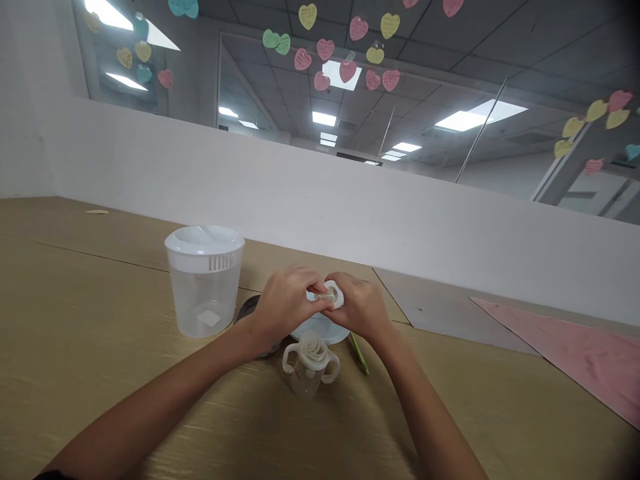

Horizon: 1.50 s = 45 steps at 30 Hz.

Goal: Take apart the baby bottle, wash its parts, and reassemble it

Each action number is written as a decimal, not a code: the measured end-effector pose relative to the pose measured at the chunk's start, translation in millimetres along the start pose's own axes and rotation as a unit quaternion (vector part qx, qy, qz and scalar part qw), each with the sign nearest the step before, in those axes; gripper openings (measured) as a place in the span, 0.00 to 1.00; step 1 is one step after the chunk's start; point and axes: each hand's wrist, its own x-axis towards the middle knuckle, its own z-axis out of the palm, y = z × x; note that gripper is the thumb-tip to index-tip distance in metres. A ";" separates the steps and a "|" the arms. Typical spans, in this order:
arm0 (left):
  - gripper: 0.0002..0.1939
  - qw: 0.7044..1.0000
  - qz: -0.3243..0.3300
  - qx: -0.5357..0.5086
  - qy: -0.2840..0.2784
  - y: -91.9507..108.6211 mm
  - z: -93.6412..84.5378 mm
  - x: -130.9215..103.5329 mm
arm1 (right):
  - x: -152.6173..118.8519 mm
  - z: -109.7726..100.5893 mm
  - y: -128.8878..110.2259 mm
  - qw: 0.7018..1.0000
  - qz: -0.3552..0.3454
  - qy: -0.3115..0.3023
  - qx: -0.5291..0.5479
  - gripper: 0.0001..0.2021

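A white bottle collar is in my right hand, the fingers closed around its edge. My left hand pinches a small clear piece at the collar's opening; it looks like a bottle nipple, partly hidden by the fingers. Just below both hands stands a translucent baby bottle with two side handles, upright on the table. Behind it, under my hands, lies a pale blue round dish, largely covered from view.
A lidded translucent bucket stands left of my hands. Beside it a dark round rim shows behind my left wrist. A green slim tool lies near my right wrist. Pink cloth covers the right side; a white wall rises behind.
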 end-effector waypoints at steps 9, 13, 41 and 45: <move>0.08 0.998 0.024 0.057 -0.004 4.4 -0.2 -3.4 | -0.4 3.3 1.6 1.000 0.014 -0.014 -0.008 0.09; 0.07 0.996 0.045 0.052 -0.061 -0.1 -9.1 2.2 | 0.3 4.7 0.5 1.000 0.006 -0.007 0.012 0.11; 0.09 0.988 0.064 0.035 -0.136 -5.7 -19.7 8.3 | 5.8 -7.0 -8.0 0.997 0.013 -0.045 0.053 0.09; 0.10 0.983 0.075 0.057 -0.159 -9.1 -15.9 8.3 | 6.3 -5.2 -8.0 0.996 0.021 -0.066 0.047 0.09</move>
